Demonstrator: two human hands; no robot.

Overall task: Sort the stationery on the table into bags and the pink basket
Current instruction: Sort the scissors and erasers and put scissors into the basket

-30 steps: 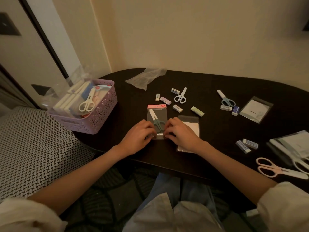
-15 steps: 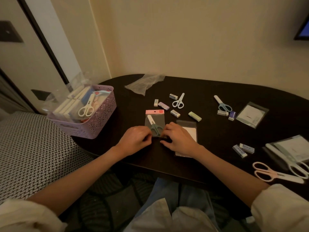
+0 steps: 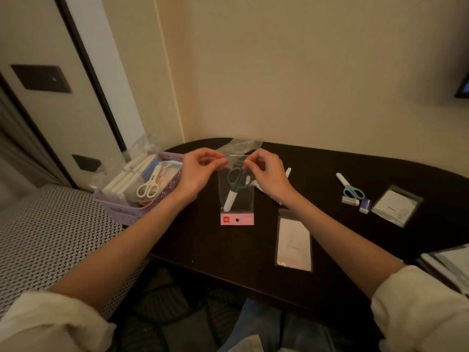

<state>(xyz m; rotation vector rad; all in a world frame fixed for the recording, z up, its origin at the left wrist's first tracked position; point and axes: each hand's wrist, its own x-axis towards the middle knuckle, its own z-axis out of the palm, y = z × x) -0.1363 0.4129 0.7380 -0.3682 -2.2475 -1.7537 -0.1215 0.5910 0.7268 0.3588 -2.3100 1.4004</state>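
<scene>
Now lifted off table (image 3: 208, 252), flipped, bag (image 3: 237, 196) with scissors (image 3: 236, 182), both hands pinching it.

bag (image 3: 236, 196) w/ green scissors (image 3: 237, 182) lifted off table, flipped: pink header now hangs lowest; both hands, left hand (image 3: 196, 171) & right hand (image 3: 266, 174), pinch its upper edge.

head view | from above, facing forward-down | near table (image 3: 317, 250) | right edge perhaps cropped

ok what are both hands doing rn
Left hand: pinching the top edge of the clear bag with the green scissors inside.
Right hand: pinching the same edge on the other side.
</scene>
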